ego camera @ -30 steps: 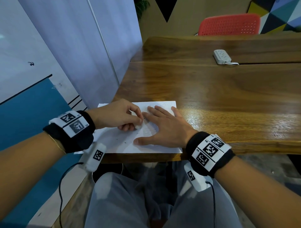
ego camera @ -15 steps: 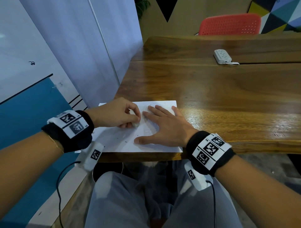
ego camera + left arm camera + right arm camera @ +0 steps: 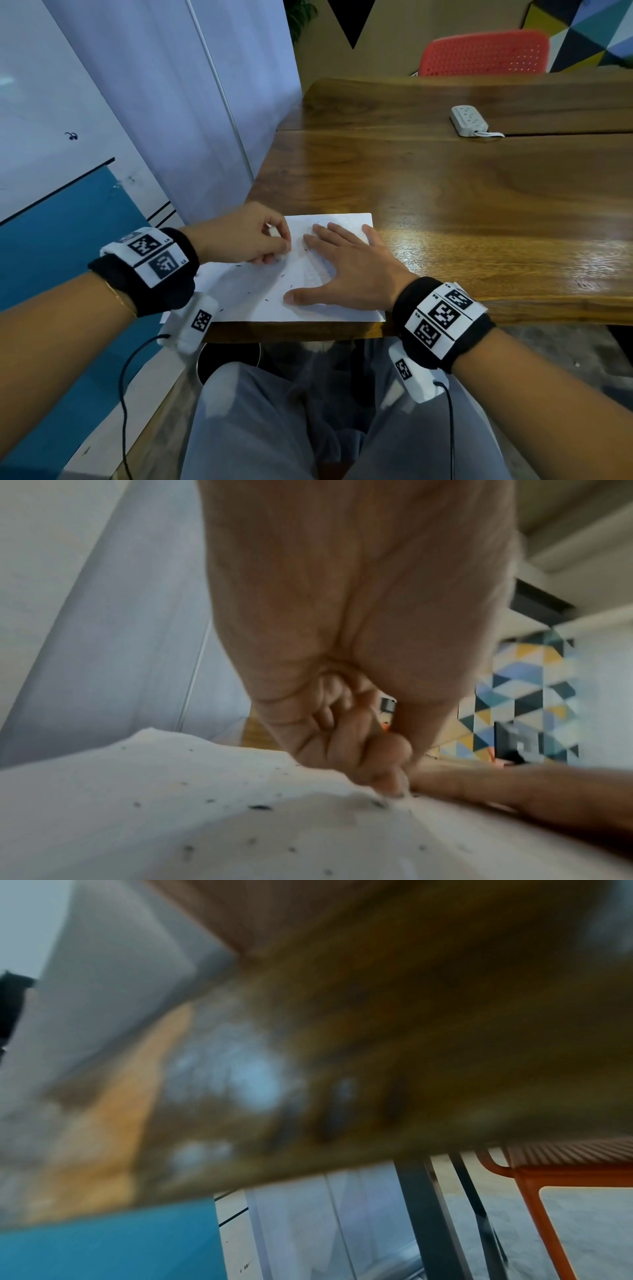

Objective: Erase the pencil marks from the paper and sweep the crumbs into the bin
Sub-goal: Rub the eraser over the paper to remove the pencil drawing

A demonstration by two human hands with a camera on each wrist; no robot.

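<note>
At the left edge of the wooden tabletop [image 3: 445, 192], beside a pale wall panel [image 3: 212, 102], the person's left hand [image 3: 245, 234] sits on the near-left part of a white sheet of paper [image 3: 246, 294]. Its fingers [image 3: 387, 758] are curled tight with the thumb pressed against them, as if pinching something small, but whatever it may be is hidden inside the grip and I cannot tell what it is. Dark crumbs [image 3: 267, 274] lie scattered over the paper between the two hands and toward the near edge; the left wrist view shows them as dark specks across the white sheet. Faint pencil marks [image 3: 315, 270] show on the paper just under the gap between the hands. Right of them, the right hand [image 3: 346, 270] lies flat on the paper, fingers straight and spread, thumb stretched toward the near edge, pressing the sheet down. The right wrist view is too blurred to add anything about it. Under the tabletop's near edge, a dark round rim [image 3: 229, 356] shows by the person's grey trousers. Farther right and well back on the tabletop rests a white power strip [image 3: 467, 120], and behind it stands a red chair [image 3: 483, 51].
</note>
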